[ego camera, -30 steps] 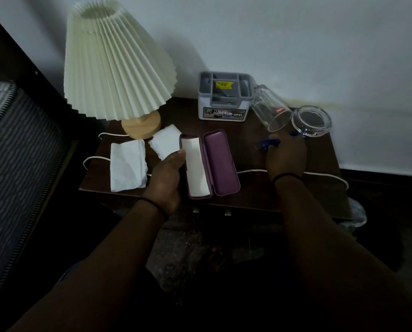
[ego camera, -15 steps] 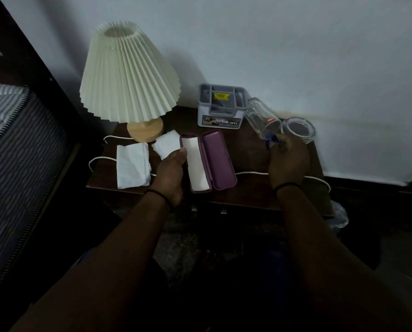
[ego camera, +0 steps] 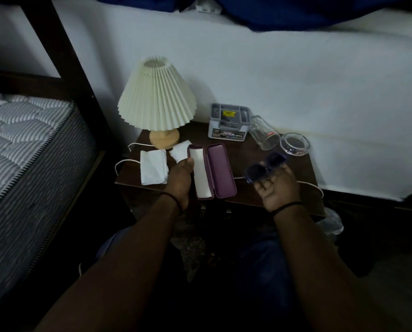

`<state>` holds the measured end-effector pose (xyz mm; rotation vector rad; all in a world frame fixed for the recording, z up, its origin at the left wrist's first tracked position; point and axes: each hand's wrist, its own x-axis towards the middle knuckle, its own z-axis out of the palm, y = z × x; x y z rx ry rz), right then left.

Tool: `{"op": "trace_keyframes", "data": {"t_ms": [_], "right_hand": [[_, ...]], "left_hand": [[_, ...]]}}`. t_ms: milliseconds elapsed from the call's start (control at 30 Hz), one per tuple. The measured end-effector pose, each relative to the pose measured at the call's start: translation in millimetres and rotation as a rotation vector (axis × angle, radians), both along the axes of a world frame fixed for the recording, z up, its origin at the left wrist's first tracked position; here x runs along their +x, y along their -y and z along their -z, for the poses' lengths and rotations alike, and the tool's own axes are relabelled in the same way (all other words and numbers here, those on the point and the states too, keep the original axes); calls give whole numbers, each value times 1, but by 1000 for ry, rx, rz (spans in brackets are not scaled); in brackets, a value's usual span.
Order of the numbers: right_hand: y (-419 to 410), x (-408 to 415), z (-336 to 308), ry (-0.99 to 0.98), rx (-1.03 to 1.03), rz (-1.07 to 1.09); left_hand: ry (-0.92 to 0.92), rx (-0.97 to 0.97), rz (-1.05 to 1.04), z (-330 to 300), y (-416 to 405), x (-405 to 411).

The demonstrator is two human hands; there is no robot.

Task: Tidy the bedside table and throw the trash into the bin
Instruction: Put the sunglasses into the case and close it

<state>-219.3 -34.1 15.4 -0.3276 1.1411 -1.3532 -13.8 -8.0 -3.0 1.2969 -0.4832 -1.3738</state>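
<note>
1. The dark brown wooden worktop (ego camera: 253, 164) stands against the white wall, beside the bed with the striped mattress (ego camera: 27, 144).
2. The left hand (ego camera: 179, 178) rests at the front edge of the worktop; its thumb and fingers grip the left side of the open purple glasses case (ego camera: 211, 171), which has a white cloth in its left half.
3. The right hand (ego camera: 278, 188) is palm up above the front right part of the worktop, and its curled fingers hold a pair of dark blue-tinted sunglasses (ego camera: 263, 170).
4. Two crumpled white tissues (ego camera: 153, 170) lie near the front left corner, just left of the case.
5. A table lamp with a cream pleated shade (ego camera: 156, 97) stands at the back left corner.
6. A grey plastic organiser box (ego camera: 229, 122) stands at the back edge, with a clear drinking glass (ego camera: 263, 135) lying on its side to its right.
7. A round clear glass ashtray (ego camera: 295, 143) sits near the back right corner.
8. A thin white cable (ego camera: 310, 184) runs along the front right edge.
</note>
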Motion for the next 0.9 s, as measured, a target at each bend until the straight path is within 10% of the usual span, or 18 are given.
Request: {"op": "trace_keyframes", "data": {"t_ms": [167, 900], "right_hand": [[-9, 5, 0, 199, 121, -59], [-3, 26, -1, -70, -133, -360]], "left_hand": [[22, -8, 20, 0, -4, 0], [-77, -57, 77, 13, 7, 3]]}}
